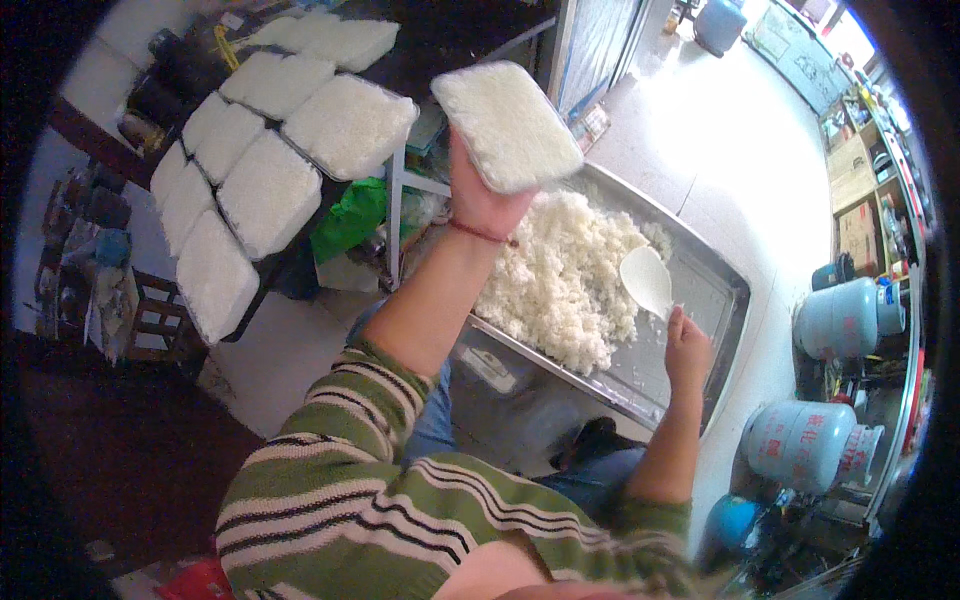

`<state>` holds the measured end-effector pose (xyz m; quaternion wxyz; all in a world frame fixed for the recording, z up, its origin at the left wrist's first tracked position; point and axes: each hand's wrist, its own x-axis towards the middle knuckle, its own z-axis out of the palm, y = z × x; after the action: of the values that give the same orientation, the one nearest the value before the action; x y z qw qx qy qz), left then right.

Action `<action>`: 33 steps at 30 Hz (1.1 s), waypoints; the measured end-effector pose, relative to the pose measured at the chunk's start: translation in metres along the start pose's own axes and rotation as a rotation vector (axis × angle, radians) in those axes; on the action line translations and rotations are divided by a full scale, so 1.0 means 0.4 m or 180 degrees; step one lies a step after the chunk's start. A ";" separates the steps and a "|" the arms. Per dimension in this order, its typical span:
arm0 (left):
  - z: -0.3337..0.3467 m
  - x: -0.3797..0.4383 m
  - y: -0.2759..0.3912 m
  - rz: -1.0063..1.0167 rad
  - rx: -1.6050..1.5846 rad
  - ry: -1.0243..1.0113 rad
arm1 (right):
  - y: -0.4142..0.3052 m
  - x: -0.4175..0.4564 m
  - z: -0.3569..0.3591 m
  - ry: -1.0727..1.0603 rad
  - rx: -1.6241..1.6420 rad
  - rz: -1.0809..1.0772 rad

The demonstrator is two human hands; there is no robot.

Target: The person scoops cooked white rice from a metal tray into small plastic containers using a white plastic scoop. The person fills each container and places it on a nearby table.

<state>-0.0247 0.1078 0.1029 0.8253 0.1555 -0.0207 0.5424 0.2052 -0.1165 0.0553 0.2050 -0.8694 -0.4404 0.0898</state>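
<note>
On my left hand (484, 191) rests a rectangular clear container of white rice (510, 124), filled level to the rim and held up above the far-left part of a metal tray (697, 300). My right hand (688, 345) grips the handle of a white rice paddle (646, 279), its blade over the tray's right half. A large heap of loose cooked rice (570, 277) covers the tray's left and middle. To the left, several more filled containers (270, 193) stand side by side in rows on a dark table (251, 319).
Light blue gas cylinders (801, 445) stand along the right beside a shelf unit (855, 169). A green plastic bag (351, 217) lies by the white metal leg (395, 217) left of the tray. Beyond, a bright tiled floor (739, 127) stretches to a doorway.
</note>
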 end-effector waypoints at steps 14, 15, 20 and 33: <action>-0.016 0.088 0.057 0.0562 -0.0659 0.0258 | 0.014 0.015 0.045 -0.0090 0.0000 -0.0188; -0.018 0.101 0.064 0.0668 -0.0637 0.0284 | 0.014 0.013 0.050 -0.0135 0.0075 -0.0179; -0.041 0.151 0.120 0.0932 -0.0995 0.0605 | -0.007 -0.001 0.047 -0.0163 0.0081 -0.0175; -0.201 -0.123 -0.025 -0.0435 0.0613 0.0186 | 0.061 -0.029 -0.013 0.0229 0.0078 -0.0050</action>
<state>-0.0466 0.0828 0.0141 0.8419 0.2192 0.0661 0.4887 0.2178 -0.1399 0.0490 0.2320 -0.8660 -0.4385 0.0623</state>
